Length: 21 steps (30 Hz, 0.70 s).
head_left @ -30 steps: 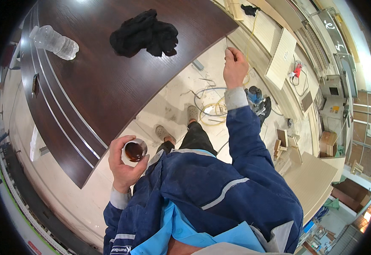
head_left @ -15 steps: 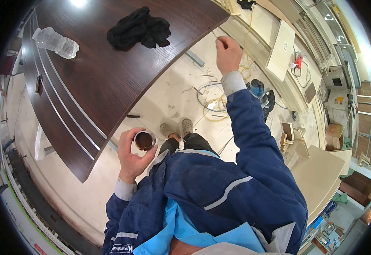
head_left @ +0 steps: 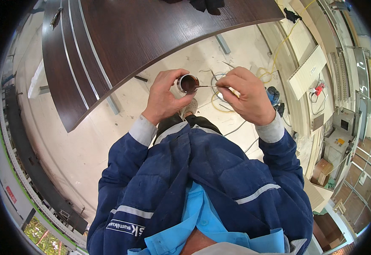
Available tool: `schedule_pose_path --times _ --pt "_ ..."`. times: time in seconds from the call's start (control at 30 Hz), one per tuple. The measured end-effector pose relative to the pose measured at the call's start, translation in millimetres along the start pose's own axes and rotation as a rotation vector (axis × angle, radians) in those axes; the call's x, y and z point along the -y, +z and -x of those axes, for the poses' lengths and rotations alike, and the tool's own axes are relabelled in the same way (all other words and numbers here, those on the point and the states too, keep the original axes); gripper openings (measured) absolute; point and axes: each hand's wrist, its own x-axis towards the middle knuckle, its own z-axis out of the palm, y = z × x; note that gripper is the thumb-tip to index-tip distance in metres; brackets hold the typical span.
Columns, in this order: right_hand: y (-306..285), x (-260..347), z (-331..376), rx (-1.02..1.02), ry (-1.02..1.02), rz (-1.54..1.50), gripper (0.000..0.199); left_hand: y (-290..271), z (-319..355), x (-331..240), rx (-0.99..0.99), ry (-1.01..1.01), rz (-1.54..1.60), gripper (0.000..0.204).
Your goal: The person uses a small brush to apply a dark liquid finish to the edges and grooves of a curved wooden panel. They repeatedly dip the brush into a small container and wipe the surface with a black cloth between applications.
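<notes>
My left hand [head_left: 163, 98] is closed round a small cup [head_left: 179, 83] with dark brown liquid inside, its mouth facing up. Thumb and fingers of my right hand [head_left: 250, 97] pinch a thin brush [head_left: 207, 86], which lies nearly level. Its dark tip reaches over the cup's right rim into the mouth; how deep it dips I cannot tell. Both hands are just off the near edge of a large dark brown wood-grain panel [head_left: 139, 38] with pale inlaid strips.
Black cloth [head_left: 213, 5] lies on the panel's far part, and a small dark metal piece [head_left: 56, 18] near its left end. On the floor to the right are a yellow cable [head_left: 267, 75] and a blue power tool [head_left: 273, 94]. Beyond them are cream boards [head_left: 307, 72] and a red tool [head_left: 319, 89].
My right hand has come back from the panel's far right edge, bringing the brush to the cup. The view has shifted, and the clear plastic bottle has left it.
</notes>
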Motion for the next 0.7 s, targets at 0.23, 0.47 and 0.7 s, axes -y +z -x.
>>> schedule_pose_path --times 0.23,0.47,0.7 --pt "21.5 0.3 -19.1 0.136 -0.155 0.277 0.008 12.7 -4.6 -4.2 -0.036 0.07 -0.077 0.053" --pt "12.0 -2.7 -7.9 0.126 -0.059 0.254 0.009 9.0 -2.7 -6.6 -0.033 0.016 -0.109 0.052" --pt "-4.8 -32.1 18.9 -0.042 0.104 0.095 0.009 11.9 -5.0 -16.9 -0.024 -0.088 -0.023 0.054"
